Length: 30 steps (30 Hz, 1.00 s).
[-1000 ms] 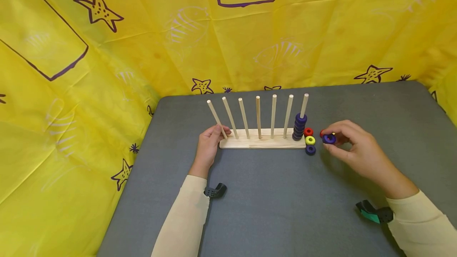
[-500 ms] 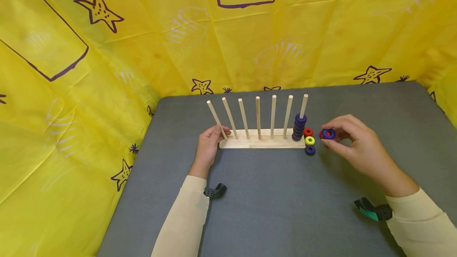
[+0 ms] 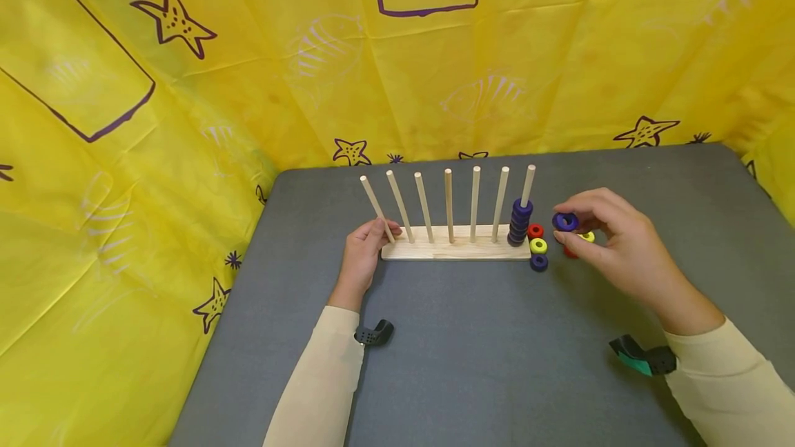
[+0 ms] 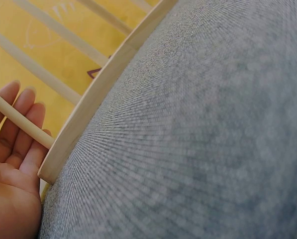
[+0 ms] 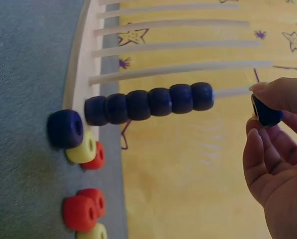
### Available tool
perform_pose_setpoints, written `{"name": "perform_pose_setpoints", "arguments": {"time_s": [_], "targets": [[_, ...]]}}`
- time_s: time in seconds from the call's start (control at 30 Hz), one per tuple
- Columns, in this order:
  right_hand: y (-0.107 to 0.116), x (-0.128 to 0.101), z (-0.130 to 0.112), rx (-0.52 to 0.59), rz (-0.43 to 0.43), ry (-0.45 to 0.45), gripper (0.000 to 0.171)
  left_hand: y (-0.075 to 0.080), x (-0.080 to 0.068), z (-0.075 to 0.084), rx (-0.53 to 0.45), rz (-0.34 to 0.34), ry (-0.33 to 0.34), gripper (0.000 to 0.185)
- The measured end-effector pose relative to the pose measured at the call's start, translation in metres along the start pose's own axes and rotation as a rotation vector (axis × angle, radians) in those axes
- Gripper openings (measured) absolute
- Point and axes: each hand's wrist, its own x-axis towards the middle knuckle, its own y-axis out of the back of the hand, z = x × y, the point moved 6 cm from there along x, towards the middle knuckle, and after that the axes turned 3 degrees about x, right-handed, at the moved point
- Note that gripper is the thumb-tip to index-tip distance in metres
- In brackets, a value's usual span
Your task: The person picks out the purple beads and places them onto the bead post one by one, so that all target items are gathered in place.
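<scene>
Right hand [image 3: 611, 243] pinches a blue ring [image 3: 565, 221] just right of the peg board [image 3: 456, 245], which the left hand [image 3: 366, 250] steadies, fingers curled round its end peg [image 3: 377, 209].

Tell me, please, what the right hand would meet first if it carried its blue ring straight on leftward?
Probably the rightmost wooden peg, just above its stack of dark blue rings. The right hand pinches the dark blue ring near the stack's top, though depth is unclear.
</scene>
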Motion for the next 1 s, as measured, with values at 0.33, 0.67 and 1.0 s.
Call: {"name": "perform_pose_setpoints", "arguments": {"time_s": [0.33, 0.67, 1.0], "targets": [[0.003, 0.016, -0.014, 0.04, 0.041, 0.042, 0.05, 0.001, 0.0, -0.001, 0.019, 0.002, 0.01, 0.041], [0.005, 0.033, -0.032, 0.057, 0.065, 0.095, 0.05, 0.001, -0.001, -0.001, 0.02, 0.001, 0.008, 0.04], [0.004, 0.043, -0.04, 0.1, 0.059, 0.11, 0.049, 0.001, 0.0, -0.002, 0.01, 0.002, 0.002, 0.042]]}}
